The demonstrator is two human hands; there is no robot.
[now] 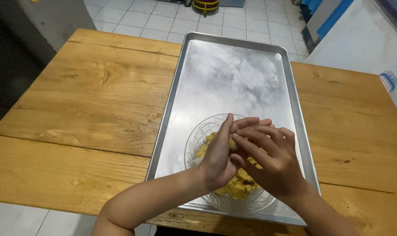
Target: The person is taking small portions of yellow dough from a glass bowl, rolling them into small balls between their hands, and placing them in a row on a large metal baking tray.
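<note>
1. Nearest to us, our left hand (218, 159) is raised palm-up over the glass bowl (197, 139), fingers stretched long and close together, cradling a small yellow dough ball (233, 144).
2. Pressed right against it, our right hand (274, 164) lies across the top, fingers flat and slightly spread, so the ball sits pinched between the two palms with only a sliver showing.
3. Under both hands, the cut-glass bowl holds loose yellow dough pieces (238, 183), and it stands at the near end of the metal baking tray (233, 78).
4. We see the tray running lengthwise away from us across the wooden table (85, 100).
5. Far right, a white counter (364, 43) stands beyond the table edge, with white floor tiles (163, 19) behind.
</note>
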